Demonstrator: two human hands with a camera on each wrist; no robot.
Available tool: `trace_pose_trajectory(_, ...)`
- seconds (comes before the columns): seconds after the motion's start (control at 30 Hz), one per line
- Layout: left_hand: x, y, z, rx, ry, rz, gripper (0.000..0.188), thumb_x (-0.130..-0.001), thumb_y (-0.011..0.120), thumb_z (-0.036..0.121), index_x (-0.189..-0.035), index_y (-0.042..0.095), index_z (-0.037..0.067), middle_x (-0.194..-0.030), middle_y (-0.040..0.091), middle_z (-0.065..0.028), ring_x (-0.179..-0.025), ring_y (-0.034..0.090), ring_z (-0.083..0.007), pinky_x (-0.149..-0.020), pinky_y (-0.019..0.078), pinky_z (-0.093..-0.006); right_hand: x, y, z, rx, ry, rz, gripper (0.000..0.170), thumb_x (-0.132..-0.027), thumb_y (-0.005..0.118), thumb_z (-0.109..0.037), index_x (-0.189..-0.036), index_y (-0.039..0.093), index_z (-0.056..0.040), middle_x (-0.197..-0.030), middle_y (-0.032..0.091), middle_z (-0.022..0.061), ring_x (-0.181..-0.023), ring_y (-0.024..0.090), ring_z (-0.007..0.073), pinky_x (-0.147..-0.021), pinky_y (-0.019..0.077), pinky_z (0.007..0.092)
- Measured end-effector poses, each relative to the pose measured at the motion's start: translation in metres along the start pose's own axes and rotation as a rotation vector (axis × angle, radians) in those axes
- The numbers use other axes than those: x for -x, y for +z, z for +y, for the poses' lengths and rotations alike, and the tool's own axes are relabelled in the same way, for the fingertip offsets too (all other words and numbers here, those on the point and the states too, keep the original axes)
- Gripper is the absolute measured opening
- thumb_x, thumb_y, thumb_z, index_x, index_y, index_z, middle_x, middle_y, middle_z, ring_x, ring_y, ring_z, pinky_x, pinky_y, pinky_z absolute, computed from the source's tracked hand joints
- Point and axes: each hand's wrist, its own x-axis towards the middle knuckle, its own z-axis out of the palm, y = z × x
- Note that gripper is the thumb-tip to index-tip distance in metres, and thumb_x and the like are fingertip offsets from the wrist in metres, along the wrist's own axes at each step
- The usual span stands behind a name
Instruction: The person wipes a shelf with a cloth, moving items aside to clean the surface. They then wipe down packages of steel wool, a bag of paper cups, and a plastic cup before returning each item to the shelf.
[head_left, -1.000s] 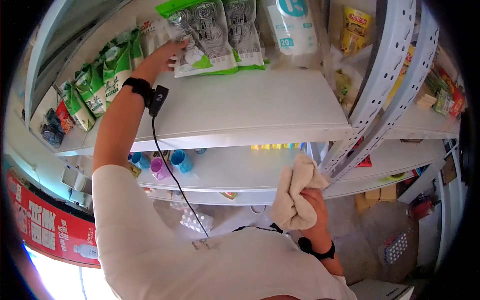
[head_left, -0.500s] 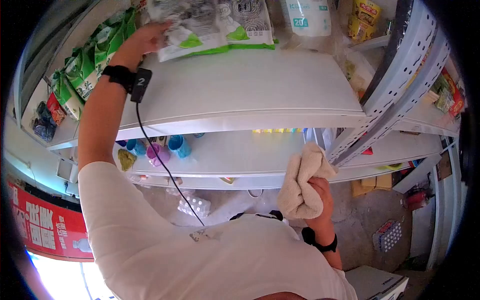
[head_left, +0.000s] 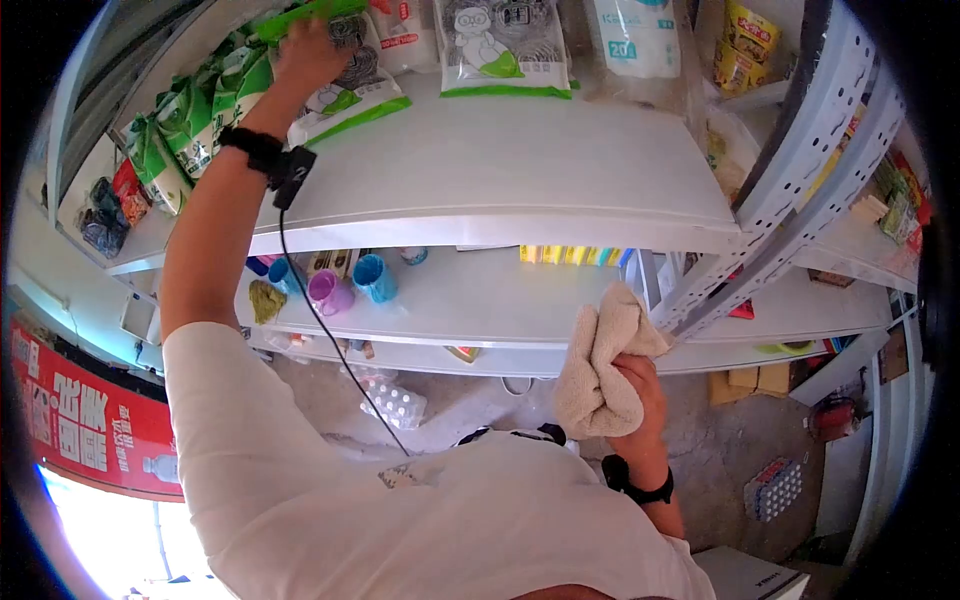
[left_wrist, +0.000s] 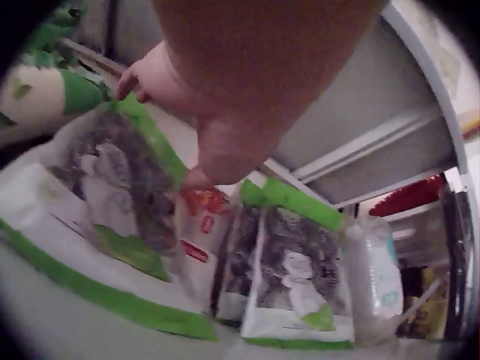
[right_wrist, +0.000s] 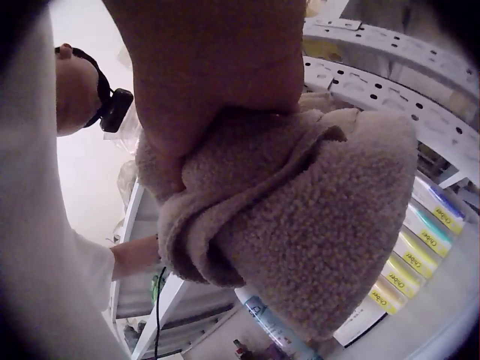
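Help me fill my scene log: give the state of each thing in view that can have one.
Left hand, gripping the top edge of the left coil bag
Right hand, gripping the cloth
Left coil bag, apart from the right coil bag
Right coil bag, on the shelf, untouched
Cloth, bunched in folds
Purple cup, upright
Blue cup to its right, upright

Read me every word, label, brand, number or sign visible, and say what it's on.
"20": white pack.
"2": black wrist camera.
"K…": same white pack, rest blurred.
"…iber", seemingly: yellow-labelled boxes, start unclear.
Chinese characters: red sign, too distorted to read.
Too small or blurred: lettering on green-edged bags, green-and-white bags, yellow packets, white carton.
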Motion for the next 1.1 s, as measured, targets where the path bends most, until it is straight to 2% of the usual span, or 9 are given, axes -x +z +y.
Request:
trace_pose_trajectory(0.03,-0.007,0.000,0.021,0.157,0.111,-0.010,0.105,-0.079,0.068,0.058,-0.151,0.013,0.005,-0.145,0.034,-0.0296,-0.133,0.037,-0.0434,-0.106,0.0345,-0.0523,-0.002,-0.002,-0.002,-0.006,-0.009,-0.002,0.035,-0.076,0.073,-0.010,-0.109,0.062,-0.0051,-0.115,0.060,0.0132,-0.106,0.059,0.0329,-0.094,0.0459,0.0403)
trace_pose_trajectory(0.1,0.008,-0.031,0.083,0.844,-0.101,-0.477,0.106,-0.078,0.066,0.064,-0.151,0.013,0.006,-0.150,0.027,-0.0271,-0.136,0.034,-0.0420,-0.106,0.0331,-0.0567,0.005,0.002,0.007,-0.122,-0.007,0.055,0.035,-0.077,0.072,-0.010,-0.110,0.062,-0.0054,-0.115,0.060,0.0131,-0.105,0.059,0.0327,-0.094,0.0460,0.0403)
trace_pose_trajectory(0.3,0.021,-0.006,0.178,0.977,-0.284,-0.625,0.107,-0.076,0.066,0.066,-0.150,0.017,0.006,-0.151,0.032,-0.0196,-0.138,0.031,-0.0374,-0.106,0.0330,-0.0571,0.034,-0.014,0.013,-0.034,0.003,0.134,0.037,-0.079,0.071,-0.010,-0.113,0.060,-0.0047,-0.116,0.059,0.0140,-0.106,0.059,0.0331,-0.094,0.0459,0.0420)
trace_pose_trajectory(0.4,-0.007,0.032,0.165,0.939,-0.200,-0.595,0.089,-0.075,0.073,0.059,-0.138,0.038,0.005,-0.134,0.049,-0.0168,-0.123,0.047,-0.0300,-0.097,0.0424,-0.0497,0.060,-0.020,0.021,-0.022,0.200,0.222,0.040,-0.070,0.078,-0.008,-0.107,0.064,-0.0057,-0.112,0.062,0.0093,-0.105,0.059,0.0302,-0.092,0.0471,0.0411)
trace_pose_trajectory(0.6,-0.001,0.022,0.161,1.052,-0.338,-0.517,0.051,-0.074,0.081,0.043,-0.105,0.062,0.007,-0.087,0.066,-0.0039,-0.067,0.059,-0.0129,-0.058,0.0477,-0.0283,0.085,-0.040,0.028,-0.057,0.248,0.245,0.040,-0.081,0.068,-0.009,-0.119,0.056,-0.0020,-0.123,0.056,0.0161,-0.114,0.056,0.0314,-0.098,0.0433,0.0410)
trace_pose_trajectory(0.7,-0.021,0.034,0.140,1.139,-0.366,-0.520,0.046,-0.076,0.082,0.033,-0.106,0.062,0.003,-0.090,0.068,-0.0066,-0.067,0.063,-0.0154,-0.054,0.0491,-0.0253,0.088,-0.045,0.027,-0.105,0.314,0.310,0.044,-0.071,0.076,-0.009,-0.113,0.061,-0.0074,-0.119,0.058,0.0118,-0.112,0.054,0.0329,-0.098,0.0427,0.0421)
trace_pose_trajectory(0.8,-0.020,0.025,0.127,1.401,-0.343,-0.539,0.065,-0.069,0.087,0.019,-0.118,0.052,-0.004,-0.102,0.067,-0.0156,-0.082,0.068,-0.0241,-0.067,0.0586,-0.0349,0.095,-0.049,0.036,-0.011,0.298,0.219,0.043,-0.079,0.068,-0.010,-0.119,0.056,-0.0006,-0.124,0.056,0.0168,-0.114,0.056,0.0301,-0.099,0.0425,0.0406)
trace_pose_trajectory(0.93,0.020,-0.040,0.131,1.609,-0.413,-0.743,0.042,-0.082,0.075,0.013,-0.116,0.057,-0.002,-0.108,0.068,-0.0137,-0.095,0.068,-0.0248,-0.080,0.0586,-0.0372,0.088,-0.046,0.040,-0.091,0.284,0.178,0.043,-0.078,0.070,-0.009,-0.118,0.057,-0.0007,-0.124,0.055,0.0168,-0.113,0.056,0.0292,-0.099,0.0425,0.0398)
trace_pose_trajectory(1.1,0.104,-0.112,0.151,1.777,-0.298,-0.513,0.034,-0.087,0.067,0.008,-0.118,0.057,-0.001,-0.109,0.067,-0.0132,-0.099,0.067,-0.0254,-0.083,0.0581,-0.0365,0.067,-0.047,0.045,-0.130,0.131,0.133,0.046,-0.077,0.073,-0.010,-0.119,0.057,-0.0008,-0.125,0.055,0.0166,-0.111,0.057,0.0291,-0.098,0.0435,0.0388)
